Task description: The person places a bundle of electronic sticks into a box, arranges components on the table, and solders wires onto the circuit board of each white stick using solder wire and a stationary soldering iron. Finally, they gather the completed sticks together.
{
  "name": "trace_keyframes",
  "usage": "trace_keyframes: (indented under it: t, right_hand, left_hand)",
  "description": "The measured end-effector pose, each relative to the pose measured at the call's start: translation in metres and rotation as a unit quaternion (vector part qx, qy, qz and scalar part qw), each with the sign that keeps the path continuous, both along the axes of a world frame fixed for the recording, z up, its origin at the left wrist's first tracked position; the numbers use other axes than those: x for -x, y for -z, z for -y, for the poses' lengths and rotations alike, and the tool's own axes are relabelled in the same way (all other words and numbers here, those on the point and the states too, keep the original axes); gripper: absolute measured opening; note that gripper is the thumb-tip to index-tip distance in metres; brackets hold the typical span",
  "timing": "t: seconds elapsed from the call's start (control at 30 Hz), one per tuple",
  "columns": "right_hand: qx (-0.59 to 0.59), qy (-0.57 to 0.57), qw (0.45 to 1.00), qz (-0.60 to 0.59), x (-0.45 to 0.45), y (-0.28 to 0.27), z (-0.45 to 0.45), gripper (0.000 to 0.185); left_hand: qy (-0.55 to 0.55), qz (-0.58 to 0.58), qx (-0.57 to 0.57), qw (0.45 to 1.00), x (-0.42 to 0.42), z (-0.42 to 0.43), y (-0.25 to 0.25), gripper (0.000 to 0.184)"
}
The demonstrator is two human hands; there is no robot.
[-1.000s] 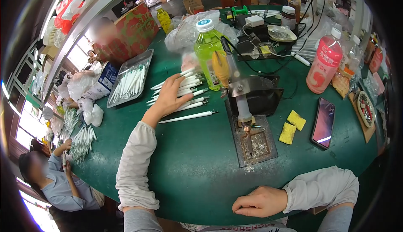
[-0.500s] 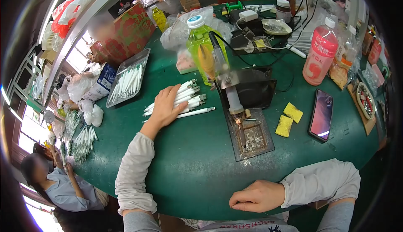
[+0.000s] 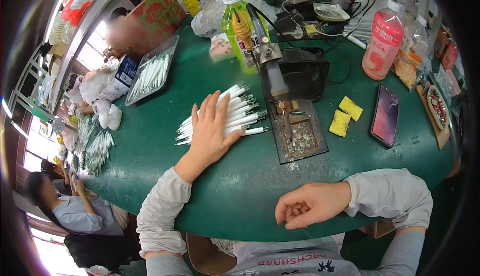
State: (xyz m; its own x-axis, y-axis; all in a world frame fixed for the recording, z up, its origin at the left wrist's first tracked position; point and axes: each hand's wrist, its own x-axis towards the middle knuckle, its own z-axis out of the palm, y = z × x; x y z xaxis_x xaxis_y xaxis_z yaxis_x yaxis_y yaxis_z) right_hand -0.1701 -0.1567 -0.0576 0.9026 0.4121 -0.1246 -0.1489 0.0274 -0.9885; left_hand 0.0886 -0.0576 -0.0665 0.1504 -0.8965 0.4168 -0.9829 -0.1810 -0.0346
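Note:
My left hand [image 3: 211, 128] lies spread over a pile of white pen-like tubes [image 3: 242, 111] with metal ends, pressing on them from above. Its fingers are stretched out and apart. Near the table's front edge my right hand [image 3: 312, 203] rests with loosely curled fingers, and nothing shows in it. To the right of the pile stands a soldering iron [image 3: 276, 76], clamped with its tip down over a dark metal tray [image 3: 306, 151] littered with solder bits. Two yellow sponge pieces [image 3: 345, 116] lie beside that tray.
A phone [image 3: 385, 116] and a pink drink bottle [image 3: 383, 41] are on the right. Behind the iron stands a green bottle [image 3: 232, 26]. A clear tray [image 3: 173, 58] holds more white tubes at back left. Another person [image 3: 87, 211] sits at far left.
My left hand has shifted right on the tubes, which have slid right and bunched closer together. My right hand has turned, showing its curled fingers. The whole view has tilted slightly.

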Motion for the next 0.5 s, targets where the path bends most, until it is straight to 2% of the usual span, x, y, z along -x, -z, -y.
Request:
trace_keyframes:
  t: [0.03,0.07,0.13,0.17,0.23,0.33,0.5]
  right_hand:
    - [-0.064,-0.033,0.996,-0.045,0.002,0.001,0.002,0.020]
    - [-0.064,-0.032,0.996,-0.047,0.006,0.000,0.003,0.020]
    - [-0.179,-0.029,0.980,-0.087,0.012,-0.002,0.002,0.017]
    - [-0.180,-0.030,0.979,-0.088,0.013,-0.001,0.003,0.017]
    - [-0.146,-0.075,0.979,-0.118,0.011,0.000,0.008,0.012]
    - [-0.112,-0.080,0.981,-0.137,0.007,-0.003,0.006,0.011]
    - [-0.062,-0.042,0.984,-0.160,0.009,-0.021,0.010,0.014]
  left_hand:
    - [0.038,-0.026,0.012,0.999,0.007,-0.005,-0.004,0.062]
    - [0.038,-0.027,0.012,0.999,0.013,-0.010,-0.006,0.062]
    - [0.126,0.014,-0.022,0.992,0.020,-0.019,-0.009,0.048]
    - [0.131,0.012,-0.029,0.991,0.026,-0.020,-0.008,0.037]
    - [0.127,-0.004,-0.018,0.992,0.027,-0.016,-0.007,0.037]
    - [0.128,-0.037,0.017,0.991,0.029,-0.001,-0.002,0.030]
    - [0.150,-0.023,0.034,0.988,0.031,0.006,0.002,0.020]
